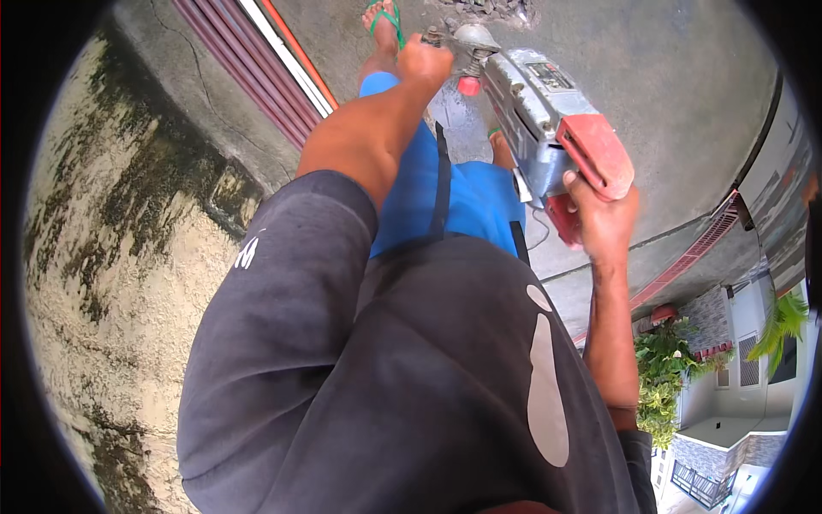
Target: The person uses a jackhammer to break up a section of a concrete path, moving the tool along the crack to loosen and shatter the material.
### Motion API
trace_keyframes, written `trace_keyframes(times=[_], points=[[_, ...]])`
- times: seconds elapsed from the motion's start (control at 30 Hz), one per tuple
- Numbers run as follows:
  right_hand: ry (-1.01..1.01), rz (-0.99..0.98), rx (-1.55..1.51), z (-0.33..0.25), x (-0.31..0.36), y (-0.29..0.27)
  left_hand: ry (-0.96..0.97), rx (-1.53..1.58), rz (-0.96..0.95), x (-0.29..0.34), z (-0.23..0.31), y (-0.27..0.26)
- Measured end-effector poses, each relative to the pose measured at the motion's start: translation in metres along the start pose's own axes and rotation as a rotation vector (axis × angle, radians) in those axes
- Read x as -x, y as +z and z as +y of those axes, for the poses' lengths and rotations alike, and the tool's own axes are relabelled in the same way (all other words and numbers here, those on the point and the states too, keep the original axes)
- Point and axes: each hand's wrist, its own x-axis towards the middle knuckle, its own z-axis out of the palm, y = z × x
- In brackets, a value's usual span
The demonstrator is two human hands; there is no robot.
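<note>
A worn grey demolition hammer (pixel 524 103) with a red rear handle slants across the space in front of me. My right hand (pixel 606 218) is closed round that rear handle, near the trigger area. Farther forward, my left hand (pixel 425 62) grips the side handle by the tool's front end, with the fingers wrapped round it. A red knob (pixel 468 86) sticks out below the metal nose (pixel 476 36). The bit is not visible. Beyond the nose lies a patch of broken concrete (pixel 492 10).
Several maroon pipes, with a white and an orange one (pixel 295 41), lie at the far left. A rough stained wall (pixel 128 283) stands on my left. My feet in green flip-flops (pixel 383 19) are close to the tool. A red grating (pixel 685 253) crosses the right.
</note>
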Motion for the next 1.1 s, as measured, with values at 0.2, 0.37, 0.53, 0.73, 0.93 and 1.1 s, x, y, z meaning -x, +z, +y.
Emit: trace_keyframes(times=[0.2, 0.37, 0.53, 0.73, 0.93, 1.1], points=[[-0.02, 0.017, -0.05, 0.009, 0.003, 0.01, 0.027, 0.089, 0.112, -0.013, -0.008, 0.023], [-0.133, 0.079, -0.123, 0.03, 0.004, 0.033, 0.015, -0.014, 0.075, -0.007, -0.018, 0.016], [-0.078, 0.045, -0.129, 0.09, -0.035, 0.074, 0.073, -0.021, 0.082, -0.055, -0.034, 0.046], [-0.009, 0.135, -0.441, 0.124, -0.064, 0.105, 0.401, -0.22, -0.068, -0.143, -0.041, 0.081], [0.096, 0.093, -0.54, 0.26, -0.051, 0.129, 0.302, -0.303, -0.396, -0.11, -0.053, 0.109], [0.03, 0.056, -0.455, 0.305, -0.061, 0.144, 0.518, -0.295, -0.303, -0.092, -0.066, 0.092]])
